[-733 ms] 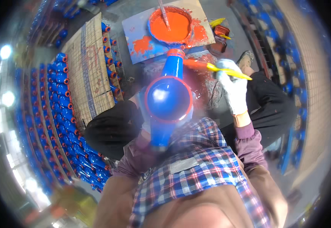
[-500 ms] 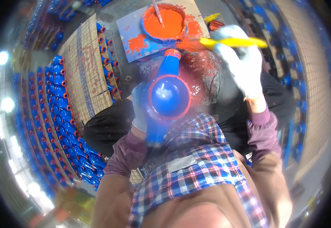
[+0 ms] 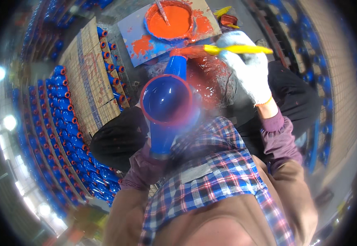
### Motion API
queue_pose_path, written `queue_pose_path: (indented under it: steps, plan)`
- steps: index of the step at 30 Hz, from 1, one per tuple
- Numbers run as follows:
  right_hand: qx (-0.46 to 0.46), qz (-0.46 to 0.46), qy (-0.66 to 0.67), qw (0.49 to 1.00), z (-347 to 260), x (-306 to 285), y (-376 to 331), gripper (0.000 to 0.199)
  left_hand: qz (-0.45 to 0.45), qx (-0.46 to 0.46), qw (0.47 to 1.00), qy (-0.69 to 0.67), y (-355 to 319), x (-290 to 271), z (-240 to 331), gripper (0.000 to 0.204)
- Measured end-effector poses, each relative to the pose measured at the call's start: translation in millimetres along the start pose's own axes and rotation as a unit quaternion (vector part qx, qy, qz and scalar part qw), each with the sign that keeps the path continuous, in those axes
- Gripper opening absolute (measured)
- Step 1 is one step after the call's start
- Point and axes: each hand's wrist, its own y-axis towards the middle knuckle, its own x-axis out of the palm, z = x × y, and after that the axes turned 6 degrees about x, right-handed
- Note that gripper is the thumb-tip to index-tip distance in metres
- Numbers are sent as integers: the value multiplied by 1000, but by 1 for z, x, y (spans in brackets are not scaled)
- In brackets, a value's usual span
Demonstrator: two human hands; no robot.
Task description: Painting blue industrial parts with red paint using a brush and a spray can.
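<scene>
A blue tee-shaped pipe fitting (image 3: 162, 137), its wide round opening rimmed in red-orange, is held up over my lap. My left hand is hidden behind it; the left sleeve (image 3: 143, 166) runs up to it, and the hand supports the fitting from below. In a white glove, my right hand (image 3: 248, 67) is closed around the yellow handle of a paintbrush (image 3: 212, 50). The brush's orange-coated bristles touch the rim of the fitting's far, narrower end. Just beyond stands a round tub of orange paint (image 3: 168, 20), with a stick leaning in it.
The tub rests on a paint-splashed board (image 3: 129, 35). Another yellow-handled tool (image 3: 223, 11) lies to its right. Stacked blue fittings with orange rims (image 3: 69, 123) line the left, beside a tan wire-mesh panel (image 3: 86, 74). More blue fittings sit on racks at right.
The fitting has shifted left and turned slightly, and my left glove has gone out of sight behind it. My right hand has moved left, bringing the bristles onto the far rim.
</scene>
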Motion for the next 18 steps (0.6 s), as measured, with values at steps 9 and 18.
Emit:
queue_pose_path:
  steps: [9,18]
  plan:
    - [105,84,204,970,26,13,-30,25,-79,-39,992,-87,18,-15,-2,56]
    - [102,95,154,978,28,-2,-30,29,-54,-28,985,-161,16,-17,1,57]
